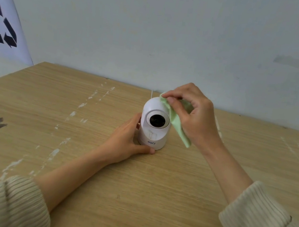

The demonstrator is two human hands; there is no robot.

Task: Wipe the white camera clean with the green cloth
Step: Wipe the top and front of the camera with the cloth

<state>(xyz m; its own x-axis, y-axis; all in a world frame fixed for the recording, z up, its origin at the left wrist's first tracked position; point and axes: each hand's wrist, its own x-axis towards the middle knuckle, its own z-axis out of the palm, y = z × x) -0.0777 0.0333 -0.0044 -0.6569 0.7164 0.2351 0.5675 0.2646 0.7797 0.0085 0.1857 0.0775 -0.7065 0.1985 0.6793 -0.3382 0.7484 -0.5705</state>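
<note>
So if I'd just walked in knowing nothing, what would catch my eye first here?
Probably the small white camera standing upright mid-table, its dark round lens facing the viewer. The right hand presses a pale green cloth against the camera's top and right side, while the left hand steadies its base. Next you'd notice the wooden table streaked with white marks to the left, and a white sheet with black arrows against the wall at far left.
</note>
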